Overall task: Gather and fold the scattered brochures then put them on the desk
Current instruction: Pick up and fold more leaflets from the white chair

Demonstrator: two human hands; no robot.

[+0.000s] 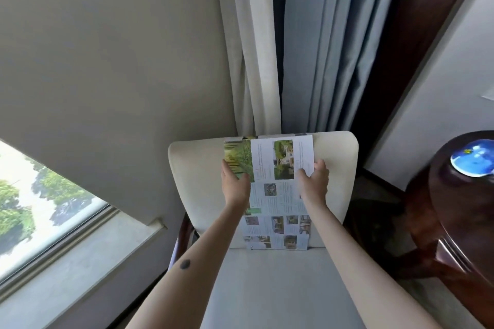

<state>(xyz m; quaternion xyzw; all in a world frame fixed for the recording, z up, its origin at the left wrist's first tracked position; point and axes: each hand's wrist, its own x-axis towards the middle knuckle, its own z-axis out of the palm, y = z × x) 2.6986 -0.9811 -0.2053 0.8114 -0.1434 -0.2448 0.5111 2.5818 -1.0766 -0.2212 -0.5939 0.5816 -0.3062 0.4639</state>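
Cream chair (339, 168), hands (235, 185) (315, 184) gripping open brochure (278, 195), print unreadably small

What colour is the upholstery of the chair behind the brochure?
Plain cream-white; the head view shows the chair behind the held brochure.

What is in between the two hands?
In the head view, the open brochure stretches between the left hand and the right hand, leaning against the white chair back.
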